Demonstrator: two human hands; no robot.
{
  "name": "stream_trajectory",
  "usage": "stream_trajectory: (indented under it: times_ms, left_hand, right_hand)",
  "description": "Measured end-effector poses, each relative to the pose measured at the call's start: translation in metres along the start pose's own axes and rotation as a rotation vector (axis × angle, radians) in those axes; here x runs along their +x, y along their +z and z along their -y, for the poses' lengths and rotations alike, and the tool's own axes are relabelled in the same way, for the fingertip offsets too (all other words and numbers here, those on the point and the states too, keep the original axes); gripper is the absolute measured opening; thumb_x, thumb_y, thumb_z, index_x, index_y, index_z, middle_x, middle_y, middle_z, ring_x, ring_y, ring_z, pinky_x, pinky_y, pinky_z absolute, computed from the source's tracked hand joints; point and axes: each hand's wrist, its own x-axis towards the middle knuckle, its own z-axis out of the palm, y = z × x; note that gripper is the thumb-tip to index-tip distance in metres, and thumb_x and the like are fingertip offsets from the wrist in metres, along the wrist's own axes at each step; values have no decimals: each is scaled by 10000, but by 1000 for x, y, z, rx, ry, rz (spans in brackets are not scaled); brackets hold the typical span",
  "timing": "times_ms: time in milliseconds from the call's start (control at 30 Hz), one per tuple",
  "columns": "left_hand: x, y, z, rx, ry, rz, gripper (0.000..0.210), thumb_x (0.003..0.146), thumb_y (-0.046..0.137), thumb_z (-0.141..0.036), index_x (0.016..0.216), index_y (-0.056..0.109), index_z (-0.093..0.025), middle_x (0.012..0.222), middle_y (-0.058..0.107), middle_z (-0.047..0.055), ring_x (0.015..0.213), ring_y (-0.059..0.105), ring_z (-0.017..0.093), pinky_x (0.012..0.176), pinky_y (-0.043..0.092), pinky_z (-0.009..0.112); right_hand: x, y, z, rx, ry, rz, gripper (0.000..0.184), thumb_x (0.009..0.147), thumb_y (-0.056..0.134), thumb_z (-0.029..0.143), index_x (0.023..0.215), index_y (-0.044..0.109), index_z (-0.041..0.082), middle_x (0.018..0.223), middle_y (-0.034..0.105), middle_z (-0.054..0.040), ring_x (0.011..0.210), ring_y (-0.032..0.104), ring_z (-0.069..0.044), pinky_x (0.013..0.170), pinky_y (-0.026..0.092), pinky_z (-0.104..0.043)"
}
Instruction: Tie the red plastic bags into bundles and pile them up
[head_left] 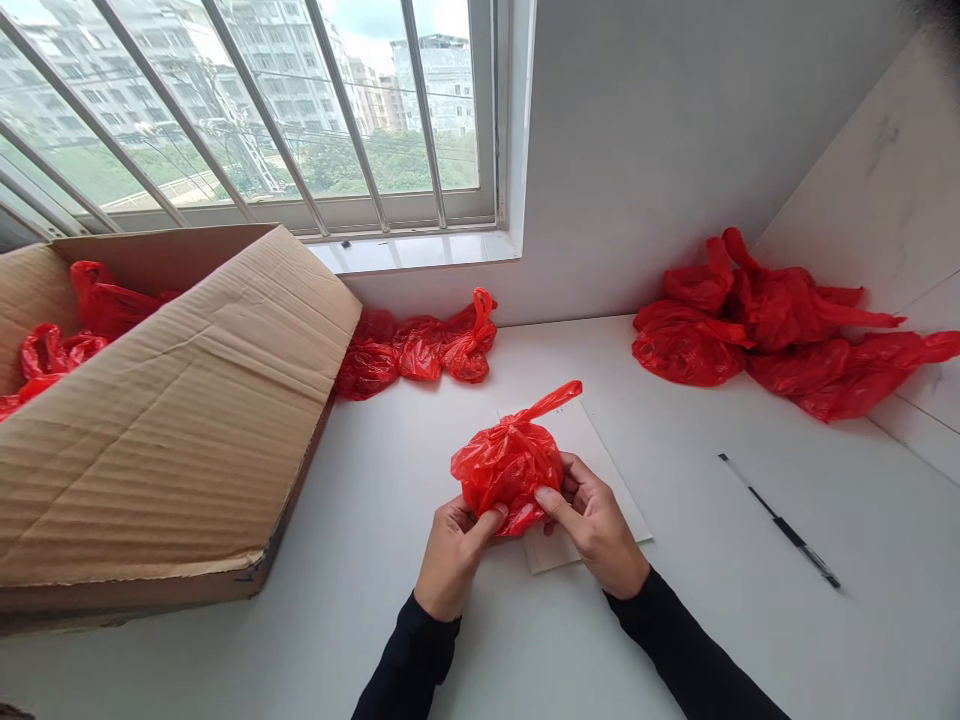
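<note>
A knotted red plastic bag (510, 465) is held between my two hands, its tied handle loop pointing up to the right. My left hand (457, 555) grips the bag's lower left side, thumb on the front. On the lower right side my right hand (592, 520) is closed, its thumb pressed into the plastic and the fingers behind. What the bag contains is hidden. Beneath the bag and my right hand lies a white notepad or stack of paper (611, 480), partly covered.
At left stands an open cardboard box (187, 410) with red bags (112, 300) inside. More knotted red bags (420, 345) lie by the wall under the barred window (300, 110). Another pile of red bags (780, 320) sits in the right corner. A black pen (784, 525) lies at right.
</note>
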Motion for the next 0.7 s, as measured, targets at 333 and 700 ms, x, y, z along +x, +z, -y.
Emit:
stream_trajectory:
  times_ms: [333, 700]
  left_hand:
    - [1, 4, 0, -91, -26, -105, 308, 794, 769, -420, 892, 749, -129, 822, 750, 76, 755, 662, 206, 724, 535, 308]
    - [-3, 7, -8, -51, -73, -52, 431, 797, 750, -454, 1061, 682, -122, 975, 743, 129, 842, 699, 265, 753, 567, 375]
  right_hand:
    - [-1, 3, 1, 1, 3, 26, 237, 901, 628, 336, 1120, 592, 251, 938, 605, -10, 787, 566, -168, 633, 514, -275]
    - [-2, 2, 2, -18, 21, 65, 126, 898, 636, 330, 950, 592, 224, 849, 564, 14, 730, 529, -145, 642, 488, -268]
